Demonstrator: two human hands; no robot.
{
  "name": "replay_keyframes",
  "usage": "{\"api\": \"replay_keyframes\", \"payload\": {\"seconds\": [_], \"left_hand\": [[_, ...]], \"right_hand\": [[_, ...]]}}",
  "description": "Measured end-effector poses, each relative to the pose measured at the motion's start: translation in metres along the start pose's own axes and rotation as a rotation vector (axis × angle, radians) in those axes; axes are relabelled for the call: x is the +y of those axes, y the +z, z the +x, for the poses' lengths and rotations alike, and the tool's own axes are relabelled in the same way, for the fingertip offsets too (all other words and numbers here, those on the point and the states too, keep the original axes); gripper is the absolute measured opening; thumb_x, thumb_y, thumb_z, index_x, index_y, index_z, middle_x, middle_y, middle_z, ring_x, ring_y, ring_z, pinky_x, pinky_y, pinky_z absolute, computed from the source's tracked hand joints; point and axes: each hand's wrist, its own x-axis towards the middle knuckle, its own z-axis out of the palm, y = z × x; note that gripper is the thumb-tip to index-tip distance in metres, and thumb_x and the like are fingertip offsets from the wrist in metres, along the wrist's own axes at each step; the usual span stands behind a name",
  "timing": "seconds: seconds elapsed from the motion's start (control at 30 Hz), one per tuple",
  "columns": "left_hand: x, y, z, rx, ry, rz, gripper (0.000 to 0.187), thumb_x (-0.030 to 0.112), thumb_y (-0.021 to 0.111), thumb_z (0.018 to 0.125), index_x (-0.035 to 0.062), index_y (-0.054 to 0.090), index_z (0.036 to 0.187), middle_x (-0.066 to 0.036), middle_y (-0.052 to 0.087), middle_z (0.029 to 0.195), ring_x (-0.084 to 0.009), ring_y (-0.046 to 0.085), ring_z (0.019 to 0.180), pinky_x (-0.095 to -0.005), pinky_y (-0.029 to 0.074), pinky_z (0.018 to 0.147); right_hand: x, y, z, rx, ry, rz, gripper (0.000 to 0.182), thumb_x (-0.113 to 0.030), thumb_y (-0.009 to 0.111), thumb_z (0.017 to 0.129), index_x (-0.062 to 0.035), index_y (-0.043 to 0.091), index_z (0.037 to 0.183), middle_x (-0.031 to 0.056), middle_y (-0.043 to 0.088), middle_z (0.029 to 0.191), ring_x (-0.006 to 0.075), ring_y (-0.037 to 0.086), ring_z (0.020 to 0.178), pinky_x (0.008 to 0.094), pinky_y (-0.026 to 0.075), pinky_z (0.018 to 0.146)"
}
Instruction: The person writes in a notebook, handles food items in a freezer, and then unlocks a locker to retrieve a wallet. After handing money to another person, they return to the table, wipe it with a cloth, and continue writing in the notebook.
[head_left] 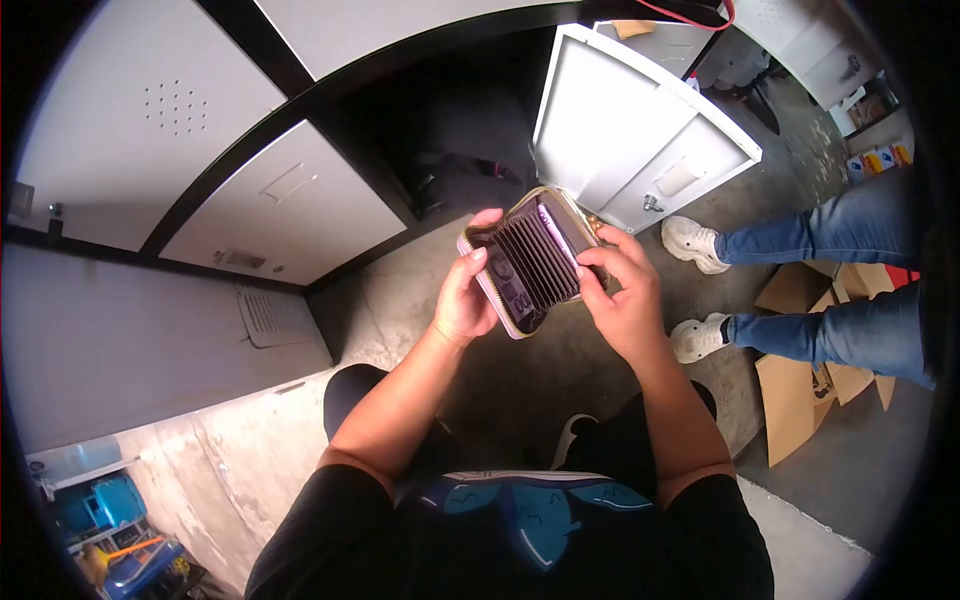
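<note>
An unzipped wallet (pixel 530 262) with a pink edge lies spread between my two hands, its row of dark card slots facing up. A pinkish card or note shows along one slot near its right side. My left hand (pixel 468 295) grips the wallet's left edge, thumb on top. At the right side, my right hand (pixel 622 295) has its thumb and fingers closed on the wallet's edge by the pinkish item. Behind the wallet is an open locker compartment (pixel 440 130), dark inside, with a dark item in it.
The open white locker door (pixel 640 130) stands just beyond my right hand. Closed lockers (pixel 290 205) are at the left. Another person's legs in jeans (pixel 820 235) stand at the right, beside cardboard pieces (pixel 790 400). Blue items (pixel 118 500) sit at the lower left.
</note>
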Motion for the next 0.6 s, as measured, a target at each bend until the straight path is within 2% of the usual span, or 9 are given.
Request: {"api": "replay_keyframes", "payload": {"seconds": [0.33,0.43,0.6], "left_hand": [[0.0067,-0.0009,-0.0033,-0.048,0.049,0.042,0.053,0.023,0.059,0.078,0.0117,0.037,0.125,-0.014,0.045,0.12,-0.0281,0.047,0.11,-0.0404,0.042,0.092],[0.0077,0.0016,-0.0045,-0.042,0.05,0.075,0.055,0.022,0.06,0.075,0.0112,0.038,0.124,-0.013,0.045,0.12,-0.0273,0.047,0.11,-0.0396,0.041,0.093],[0.006,-0.0003,-0.0039,-0.009,0.041,0.104,0.055,0.023,0.06,0.074,0.0109,0.038,0.123,-0.012,0.045,0.119,-0.0271,0.047,0.11,-0.0393,0.041,0.093]], "right_hand": [[-0.0072,0.0045,0.0026,-0.038,0.19,0.073,0.013,-0.002,0.068,0.068,-0.003,0.063,0.08,0.0158,0.058,0.095,0.0278,0.06,0.079,0.033,0.047,0.068],[-0.0038,0.0088,0.002,-0.091,0.277,0.109,0.012,0.0,0.068,0.068,-0.0013,0.062,0.078,0.0107,0.057,0.092,0.0221,0.058,0.083,0.0292,0.045,0.071],[-0.0066,0.0077,0.0057,-0.141,0.214,0.021,0.015,-0.001,0.07,0.065,-0.0017,0.057,0.073,0.012,0.055,0.087,0.0281,0.057,0.079,0.0332,0.045,0.069]]}}
